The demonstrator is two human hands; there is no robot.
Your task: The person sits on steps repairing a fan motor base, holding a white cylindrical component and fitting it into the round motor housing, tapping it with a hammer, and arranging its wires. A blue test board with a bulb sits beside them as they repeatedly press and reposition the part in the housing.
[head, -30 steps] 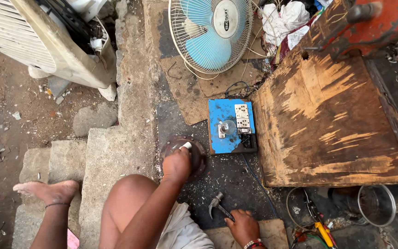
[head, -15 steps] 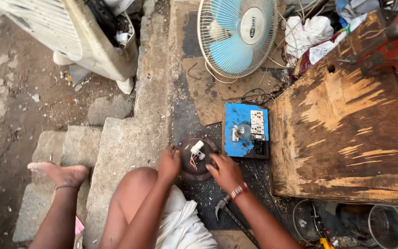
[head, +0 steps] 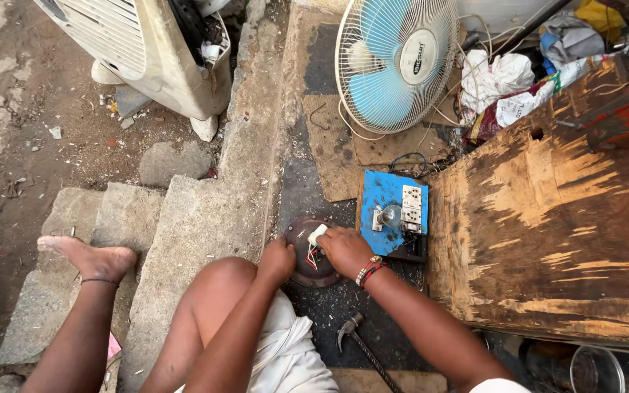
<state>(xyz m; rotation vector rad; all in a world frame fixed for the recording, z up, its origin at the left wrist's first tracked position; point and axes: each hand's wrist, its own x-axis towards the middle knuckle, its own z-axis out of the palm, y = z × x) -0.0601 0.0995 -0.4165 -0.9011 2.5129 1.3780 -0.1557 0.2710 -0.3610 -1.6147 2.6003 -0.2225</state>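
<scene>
Two hands on one job, sitting on the ground. Left hand (head: 278, 260) is curled shut on the rim of a round, dark, rusty-looking metal disc (head: 307, 263) lying flat on the gritty dark floor; it's round, so no real long axis. Right hand (head: 343, 249) pinches a small white block (head: 317, 233) on top, with thin red wires (head: 310, 256) under it. Just right sits a blue board with sockets (head: 391, 196), then a worn wooden bench (head: 547, 240). A hammer (head: 358, 342) lies below.
</scene>
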